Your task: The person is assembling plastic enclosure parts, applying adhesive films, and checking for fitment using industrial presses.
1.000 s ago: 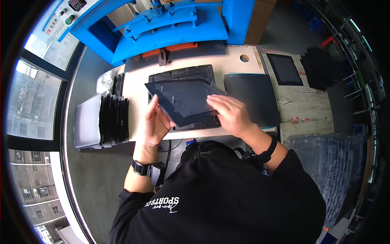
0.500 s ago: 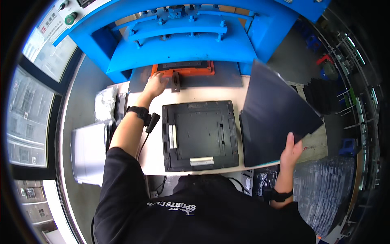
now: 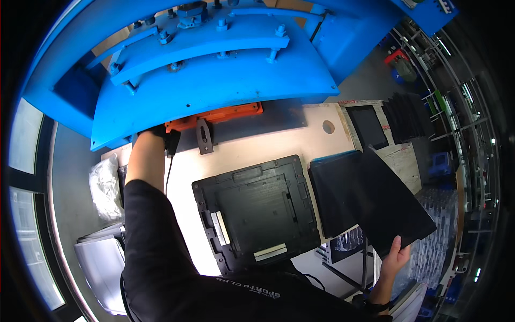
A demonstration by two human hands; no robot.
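Observation:
My right hand pinches the near edge of a thin dark sheet, its thumb on top. This sheet is tilted and partly overlaps a stack of similar dark sheets on the table's right. My left forearm reaches forward under the blue press plate, which hides my left hand and its fingers. Beside that wrist lies an orange frame, partly covered by the press. A slotted metal clamp sticks out in front of it. Between my arms lies a square black fixture with two light strips.
Bolts and bars stand on top of the press. Clear plastic bags and pale sheets lie left of the table. At the right are a flat black piece, a dark stack, plastic-wrapped goods and a blue stool.
My left hand has gone further in, from the orange frame's edge to beneath the press plate. My right hand has carried the sheet nearer and lower. The view has turned.

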